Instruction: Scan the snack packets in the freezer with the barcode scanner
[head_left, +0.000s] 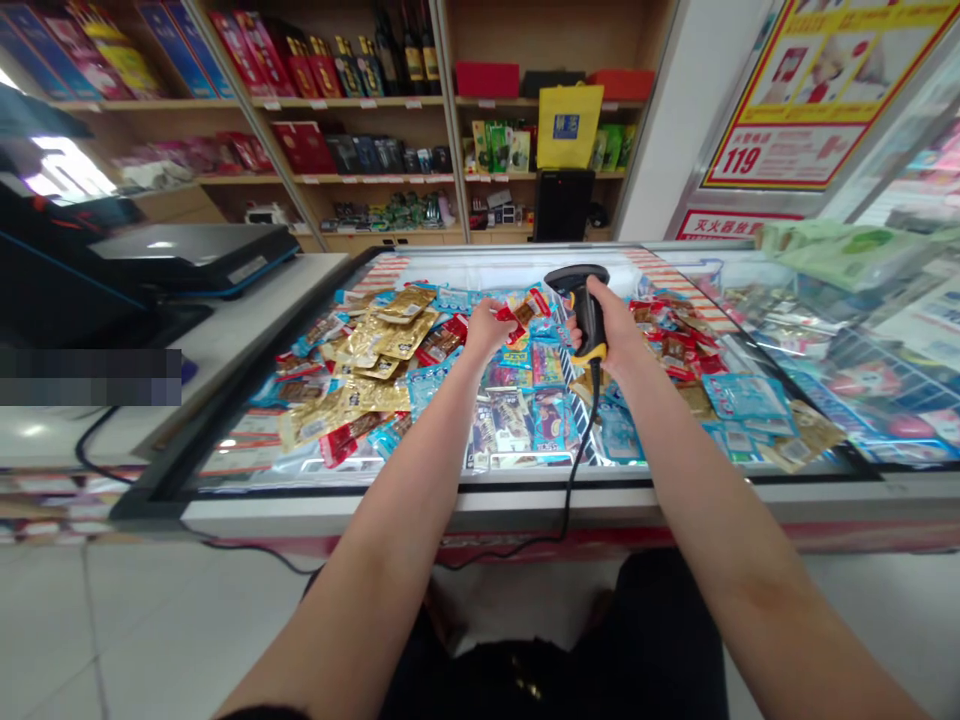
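Note:
My right hand (611,322) is wrapped round the grip of a black and yellow barcode scanner (589,318), its head pointing left. In my left hand (489,328) a red snack packet (525,312) is pinched, held just left of the scanner. Both hands are above the glass top of a chest freezer. To the left lies a heap of gold snack packets (375,345) mixed with red and blue ones. On the right is another pile of red packets (679,345), with blue packets (746,397) nearer me. The scanner's black cable (574,480) hangs over the front edge.
A counter at the left bears a scale (202,255). Shelves (352,100) with boxes and bottles stand behind the freezer (420,508). Packaged goods show through its glass. At the right are a green bag (847,250) and a wall poster (825,90).

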